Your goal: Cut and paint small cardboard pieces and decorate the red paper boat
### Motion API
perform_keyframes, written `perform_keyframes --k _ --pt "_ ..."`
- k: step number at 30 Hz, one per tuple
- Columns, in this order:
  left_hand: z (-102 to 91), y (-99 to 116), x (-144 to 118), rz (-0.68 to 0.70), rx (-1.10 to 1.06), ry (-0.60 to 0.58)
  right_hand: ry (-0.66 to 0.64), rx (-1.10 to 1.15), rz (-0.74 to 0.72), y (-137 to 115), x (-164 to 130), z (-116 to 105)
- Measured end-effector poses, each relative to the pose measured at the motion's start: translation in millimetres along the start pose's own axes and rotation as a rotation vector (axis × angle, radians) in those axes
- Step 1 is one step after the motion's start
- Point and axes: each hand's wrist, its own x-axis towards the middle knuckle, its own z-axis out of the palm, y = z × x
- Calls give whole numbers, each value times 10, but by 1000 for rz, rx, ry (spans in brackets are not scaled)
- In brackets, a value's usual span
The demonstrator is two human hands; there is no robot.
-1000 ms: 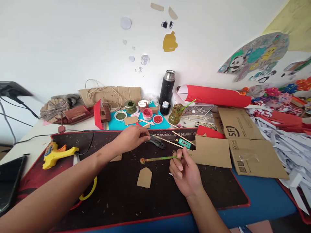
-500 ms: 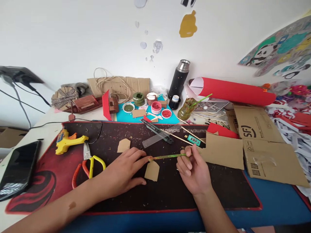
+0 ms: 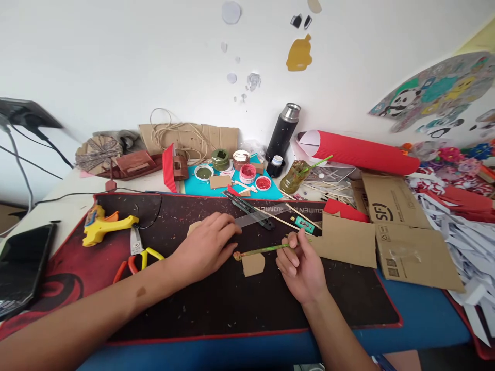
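Black desk mat w/ red edge covers most of the table. Red corrugated roll lies at back right, flat cardboard sheets just right of the hands. Left hand palm-down on mat, fingers loose, gripping nothing, partly covering a small cardboard piece. Right hand pinched on green paint-smeared stick, its tip over a cardboard tag. Clear ruler + black knife lie behind; scissors, yellow glue gun to the left.
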Motion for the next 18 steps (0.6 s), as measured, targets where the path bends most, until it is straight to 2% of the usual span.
perform_keyframes --k 2,7,12,15,18 --pt "11 -51 85 -30 51 45 7 -1 -1 -1 2 8" --pt "46 -185 350 6 65 -11 18 -12 -3 0 2 18" --pt "19 -293 556 -3 80 52 14 -35 -8 0 -3 15" --pt "-55 -288 499 32 7 50 19 -25 -15 -8 -7 6" --pt "-117 -203 300 127 -138 -55 8 -4 -15 -19 -4 -2"
